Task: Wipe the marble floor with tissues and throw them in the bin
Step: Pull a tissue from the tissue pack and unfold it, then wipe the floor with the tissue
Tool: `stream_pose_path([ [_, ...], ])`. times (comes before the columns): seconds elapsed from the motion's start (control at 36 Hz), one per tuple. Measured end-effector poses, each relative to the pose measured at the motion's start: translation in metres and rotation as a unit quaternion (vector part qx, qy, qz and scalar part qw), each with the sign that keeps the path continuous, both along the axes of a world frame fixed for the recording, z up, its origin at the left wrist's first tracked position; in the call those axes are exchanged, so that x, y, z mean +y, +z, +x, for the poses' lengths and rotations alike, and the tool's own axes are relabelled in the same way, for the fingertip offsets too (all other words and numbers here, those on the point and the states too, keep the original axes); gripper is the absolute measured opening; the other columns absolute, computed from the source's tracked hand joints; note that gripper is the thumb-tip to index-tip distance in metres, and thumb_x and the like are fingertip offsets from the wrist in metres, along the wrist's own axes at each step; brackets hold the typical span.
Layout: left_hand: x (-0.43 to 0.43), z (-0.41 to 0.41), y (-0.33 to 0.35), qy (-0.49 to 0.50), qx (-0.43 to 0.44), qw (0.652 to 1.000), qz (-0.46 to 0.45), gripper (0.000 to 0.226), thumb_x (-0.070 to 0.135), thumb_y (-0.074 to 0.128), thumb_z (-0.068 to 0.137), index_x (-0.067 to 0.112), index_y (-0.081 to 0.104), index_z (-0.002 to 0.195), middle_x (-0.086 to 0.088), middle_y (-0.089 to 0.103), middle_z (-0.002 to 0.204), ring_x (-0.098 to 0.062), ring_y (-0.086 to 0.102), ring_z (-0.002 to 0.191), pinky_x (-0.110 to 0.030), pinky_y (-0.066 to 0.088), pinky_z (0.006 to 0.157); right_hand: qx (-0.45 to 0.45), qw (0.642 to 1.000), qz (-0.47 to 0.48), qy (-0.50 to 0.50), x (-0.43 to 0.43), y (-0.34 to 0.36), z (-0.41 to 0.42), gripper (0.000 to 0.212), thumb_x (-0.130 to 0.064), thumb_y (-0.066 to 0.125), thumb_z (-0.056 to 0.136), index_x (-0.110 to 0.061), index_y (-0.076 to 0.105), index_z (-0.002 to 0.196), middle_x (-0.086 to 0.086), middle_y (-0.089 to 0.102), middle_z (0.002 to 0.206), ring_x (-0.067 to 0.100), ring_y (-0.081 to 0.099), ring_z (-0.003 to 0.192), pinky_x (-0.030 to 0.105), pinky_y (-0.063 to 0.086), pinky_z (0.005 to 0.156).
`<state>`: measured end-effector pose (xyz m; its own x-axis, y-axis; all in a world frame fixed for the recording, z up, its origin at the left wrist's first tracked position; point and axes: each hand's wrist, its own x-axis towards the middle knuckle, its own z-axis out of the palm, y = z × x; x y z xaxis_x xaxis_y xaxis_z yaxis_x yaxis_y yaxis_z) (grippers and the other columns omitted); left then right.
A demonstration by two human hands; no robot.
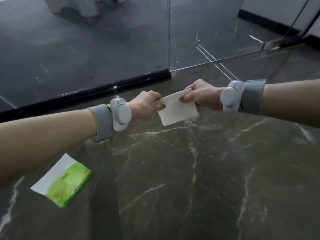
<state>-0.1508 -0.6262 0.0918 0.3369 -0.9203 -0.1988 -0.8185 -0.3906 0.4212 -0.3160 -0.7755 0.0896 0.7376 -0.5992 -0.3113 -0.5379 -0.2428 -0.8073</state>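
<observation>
A white folded tissue hangs in the air between my two hands, above the dark marble floor. My left hand pinches its left upper corner. My right hand pinches its right upper edge. Both wrists wear grey bands with white sensor pods. A green and white tissue pack lies flat on the floor at the lower left, below my left forearm. No bin is in view.
A glass wall with a black bottom rail runs across just beyond my hands. A second glass panel continues to the right. Behind the glass stands a pale bulky object. Veined marble tiles spread toward me.
</observation>
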Motion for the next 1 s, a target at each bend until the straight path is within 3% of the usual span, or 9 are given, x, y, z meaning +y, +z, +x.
stream_pose_path([
  [0.08,-0.002,0.009,-0.009,0.007,-0.046,0.998,0.030,0.024,0.037,0.053,0.104,0.018,0.064,0.114,-0.002,0.065,0.109,-0.020,0.063,0.094,-0.033,0.052,0.080,0.026,0.997,-0.042,-0.066,-0.026,-0.007,-0.002,0.015,-0.013,0.060,0.090,-0.007,0.074,0.093,0.007,0.065,0.085,0.023,0.061,0.079,0.034,0.051,0.073],
  [0.17,-0.005,0.021,-0.028,-0.004,-0.113,0.989,0.092,0.026,0.033,0.048,0.104,0.017,0.061,0.120,-0.005,0.061,0.127,-0.024,0.055,0.119,-0.042,0.048,0.103,0.055,0.987,-0.062,-0.135,-0.053,-0.010,-0.004,0.029,-0.011,0.051,0.091,-0.009,0.075,0.106,0.009,0.071,0.096,0.026,0.066,0.088,0.039,0.057,0.085],
  [0.25,-0.011,0.030,-0.046,-0.002,-0.151,0.979,0.139,0.033,0.034,0.045,0.105,0.012,0.057,0.128,-0.007,0.055,0.134,-0.025,0.051,0.129,-0.045,0.046,0.106,0.047,0.974,-0.070,-0.208,-0.081,-0.013,-0.001,0.037,-0.009,0.044,0.091,-0.009,0.077,0.108,0.011,0.075,0.110,0.030,0.072,0.103,0.040,0.059,0.093],
  [0.33,-0.019,0.035,-0.065,0.017,-0.140,0.978,0.155,0.039,0.036,0.042,0.107,0.009,0.052,0.134,-0.009,0.052,0.139,-0.026,0.047,0.134,-0.044,0.043,0.110,0.033,0.957,-0.085,-0.275,-0.103,-0.019,0.009,0.039,-0.008,0.045,0.094,-0.014,0.076,0.118,0.004,0.070,0.108,0.025,0.067,0.097,0.026,0.056,0.082],
  [0.44,-0.033,0.037,-0.094,0.031,-0.129,0.979,0.154,0.043,0.038,0.040,0.108,0.008,0.046,0.137,-0.011,0.048,0.142,-0.028,0.043,0.136,-0.044,0.040,0.110,0.050,0.935,-0.147,-0.317,-0.125,-0.040,0.023,0.045,-0.008,0.041,0.098,-0.019,0.070,0.130,0.012,0.067,0.129,0.031,0.061,0.121,0.029,0.047,0.101],
  [0.69,-0.054,0.049,-0.147,0.060,-0.149,0.979,0.128,0.052,0.041,0.035,0.108,0.003,0.041,0.143,-0.015,0.042,0.148,-0.031,0.040,0.139,-0.042,0.036,0.115,0.049,0.898,-0.321,-0.296,-0.156,-0.103,0.034,0.030,-0.010,0.044,0.098,0.001,0.070,0.108,0.023,0.072,0.107,0.045,0.061,0.105,0.046,0.049,0.086],
  [0.81,-0.058,0.060,-0.173,0.098,-0.154,0.975,0.128,0.056,0.045,0.035,0.107,0.004,0.038,0.145,-0.016,0.037,0.147,-0.032,0.038,0.137,-0.044,0.038,0.111,0.107,0.881,-0.374,-0.270,-0.169,-0.125,0.040,0.017,-0.008,0.043,0.101,-0.008,0.048,0.084,0.024,0.067,0.090,0.035,0.052,0.077,0.036,0.031,0.065],
  [0.92,-0.059,0.074,-0.198,0.109,-0.152,0.976,0.110,0.059,0.048,0.034,0.107,0.007,0.032,0.149,-0.015,0.032,0.151,-0.033,0.033,0.142,-0.045,0.035,0.115,0.127,0.883,-0.397,-0.219,-0.179,-0.143,0.046,0.012,-0.013,0.045,0.104,-0.006,0.055,0.106,0.025,0.069,0.097,0.043,0.065,0.089,0.041,0.042,0.065],
  [1.0,-0.055,0.082,-0.215,0.102,-0.154,0.977,0.110,0.063,0.052,0.032,0.107,0.009,0.026,0.154,-0.014,0.027,0.156,-0.032,0.030,0.144,-0.044,0.033,0.117,0.149,0.902,-0.381,-0.135,-0.179,-0.162,0.050,0.031,-0.007,0.044,0.102,-0.005,0.055,0.131,0.026,0.067,0.122,0.046,0.065,0.107,0.048,0.053,0.086],
])
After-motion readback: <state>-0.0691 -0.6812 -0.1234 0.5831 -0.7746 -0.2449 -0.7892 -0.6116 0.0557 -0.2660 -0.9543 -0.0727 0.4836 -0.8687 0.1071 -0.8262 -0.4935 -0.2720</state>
